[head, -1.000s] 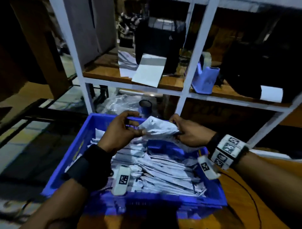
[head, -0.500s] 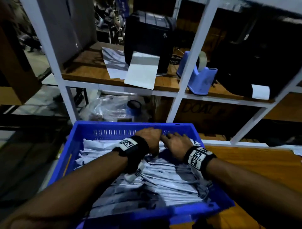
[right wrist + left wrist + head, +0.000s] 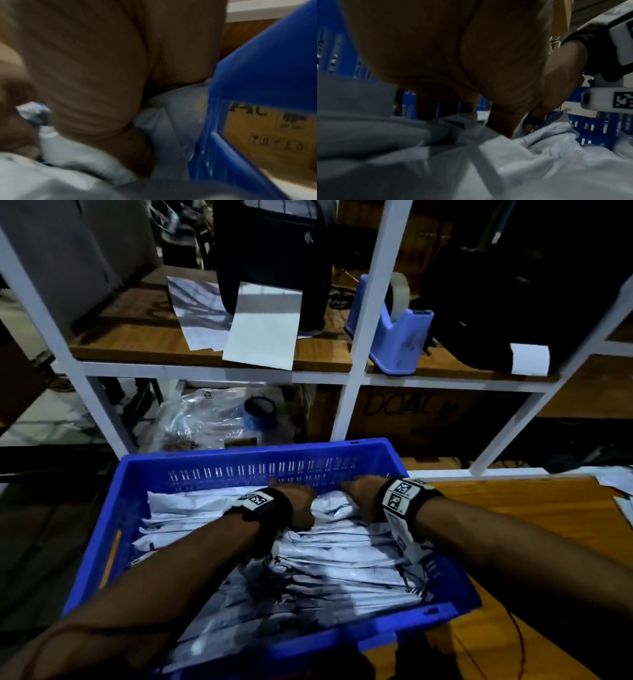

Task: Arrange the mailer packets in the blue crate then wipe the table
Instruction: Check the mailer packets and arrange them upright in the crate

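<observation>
The blue crate (image 3: 260, 453) sits at the left end of the wooden table (image 3: 513, 508), filled with several white mailer packets (image 3: 342, 570) lying in overlapping rows. Both hands reach to the crate's far wall. My left hand (image 3: 298, 501) and right hand (image 3: 363, 494) lie side by side, palms down, pressing the farthest packet. Their fingertips are hidden behind the knuckles. In the left wrist view my left hand (image 3: 453, 54) points its fingers down into the packets (image 3: 539, 162). The right wrist view is blurred: my right hand (image 3: 94, 60) presses a packet (image 3: 171, 121) beside the crate corner (image 3: 257, 67).
A white metal rack stands just behind the crate. Its shelf holds a black printer (image 3: 274, 251) with a paper sheet (image 3: 263, 330) and a blue tape dispenser (image 3: 390, 337). A cardboard box (image 3: 411, 412) sits below. More white packets (image 3: 616, 484) lie at the table's far right.
A second ago both hands held one packet up above the crate. They lowered it to the far end and now press it down among the others.
</observation>
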`<state>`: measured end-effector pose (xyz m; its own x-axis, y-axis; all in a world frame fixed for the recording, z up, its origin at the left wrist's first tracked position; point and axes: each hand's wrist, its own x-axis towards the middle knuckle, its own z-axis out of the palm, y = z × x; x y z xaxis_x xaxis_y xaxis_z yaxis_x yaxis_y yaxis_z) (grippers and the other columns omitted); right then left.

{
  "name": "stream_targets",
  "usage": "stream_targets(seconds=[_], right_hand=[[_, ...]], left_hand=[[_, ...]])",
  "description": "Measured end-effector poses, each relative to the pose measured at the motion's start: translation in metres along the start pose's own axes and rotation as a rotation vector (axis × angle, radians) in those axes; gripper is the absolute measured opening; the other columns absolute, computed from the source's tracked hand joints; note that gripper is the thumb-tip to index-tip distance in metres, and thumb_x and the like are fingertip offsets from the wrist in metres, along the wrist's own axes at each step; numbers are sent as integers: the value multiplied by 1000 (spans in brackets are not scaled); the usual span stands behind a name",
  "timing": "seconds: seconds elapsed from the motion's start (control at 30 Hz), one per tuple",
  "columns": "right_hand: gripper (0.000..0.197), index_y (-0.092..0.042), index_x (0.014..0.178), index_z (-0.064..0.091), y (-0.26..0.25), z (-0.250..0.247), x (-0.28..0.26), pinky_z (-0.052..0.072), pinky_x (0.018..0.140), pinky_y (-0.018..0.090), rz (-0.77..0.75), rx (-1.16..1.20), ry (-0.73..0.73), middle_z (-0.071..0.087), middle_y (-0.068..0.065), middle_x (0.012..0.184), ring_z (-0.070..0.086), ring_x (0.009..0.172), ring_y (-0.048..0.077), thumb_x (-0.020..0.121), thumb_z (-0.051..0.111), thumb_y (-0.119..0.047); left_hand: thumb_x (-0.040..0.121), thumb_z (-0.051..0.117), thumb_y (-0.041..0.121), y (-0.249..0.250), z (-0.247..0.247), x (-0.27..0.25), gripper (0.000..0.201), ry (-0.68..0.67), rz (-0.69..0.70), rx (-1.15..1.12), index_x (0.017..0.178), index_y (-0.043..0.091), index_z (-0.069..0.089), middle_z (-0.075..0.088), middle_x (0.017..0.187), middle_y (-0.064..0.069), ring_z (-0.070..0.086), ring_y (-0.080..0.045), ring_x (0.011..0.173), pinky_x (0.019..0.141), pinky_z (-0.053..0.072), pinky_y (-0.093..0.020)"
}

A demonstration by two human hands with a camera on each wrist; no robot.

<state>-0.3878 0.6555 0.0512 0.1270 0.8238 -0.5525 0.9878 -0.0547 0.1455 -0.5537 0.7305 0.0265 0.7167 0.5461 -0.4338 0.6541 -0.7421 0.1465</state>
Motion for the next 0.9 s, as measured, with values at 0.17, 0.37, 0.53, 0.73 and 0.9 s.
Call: stream_targets(seconds=[0.17,0.37,0.53,0.73,0.9], right_hand=[[65,-17,142,52,-2,-1,1,46,103,39,-68,-17,-116,62,10,138,59,127,32,83,69,-40],[60,-30,140,53,4,-8,-4,44,109,42,-118,-48,-297,59,5,144,54,133,28,81,59,-41],[84,-30,147,47,6,-17,-10,48,108,42,-89,49,-326,53,4,149,52,135,27,65,65,-32],[74,-35,152,41,13,-25,-25,47,110,43,-49,165,-278,45,1,156,49,138,26,84,65,-23],[53,-25,152,43,-4,-5,-29,39,108,38,-100,-62,-236,50,8,153,49,138,29,100,51,-21]], left_hand=[[91,60,31,0,3,-2,49,-92,-14,40,139,23,54,57,144,-9,48,-30,139,119,11,-63],[84,56,35,-2,2,-14,47,-149,-5,-16,130,34,61,62,140,-3,53,-28,135,117,12,-61],[89,58,47,2,-4,-24,40,-167,-2,-15,125,31,65,66,134,-1,57,-27,129,117,25,-53],[96,41,71,7,2,-18,68,-205,-24,-9,150,29,49,45,159,-2,38,-25,149,119,21,-50],[99,26,73,18,22,-14,75,-235,32,97,151,23,45,44,160,-5,38,-28,148,116,22,-56]])
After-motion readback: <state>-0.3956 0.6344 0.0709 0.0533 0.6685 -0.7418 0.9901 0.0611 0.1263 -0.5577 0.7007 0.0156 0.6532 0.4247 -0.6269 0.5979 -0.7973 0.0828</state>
